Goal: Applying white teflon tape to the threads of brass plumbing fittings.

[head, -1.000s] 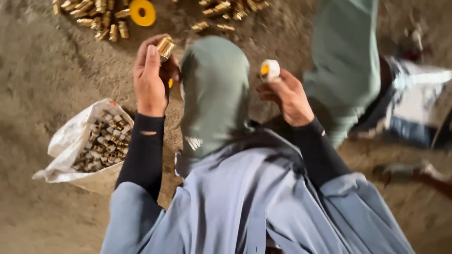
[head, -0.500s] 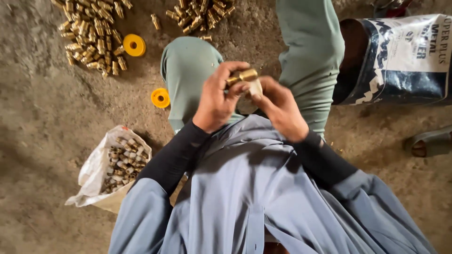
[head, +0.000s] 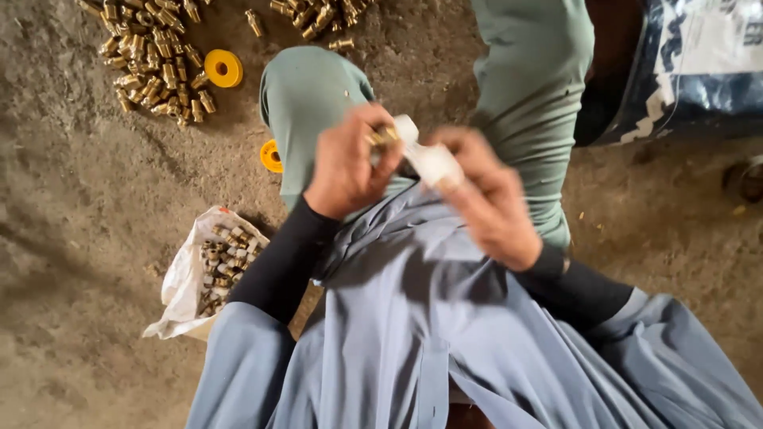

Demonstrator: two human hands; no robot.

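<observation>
- pinching a small brass fitting (head: 383,136) in the left hand (head: 346,163), held over the lap.
- right hand (head: 489,199) fingers closed around white tape roll (head: 429,159), touching the fitting.
- blurred hands: a loose pinch could drop the fitting to the dirt floor (head: 95,199), or the tape may slacken.

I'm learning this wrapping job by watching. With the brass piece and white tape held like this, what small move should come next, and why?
Probably draw the white tape another turn around the brass fitting: the left hand pinches the fitting, the right hand holds the tape against it, and the strip looks unfinished, though blurred.
</observation>
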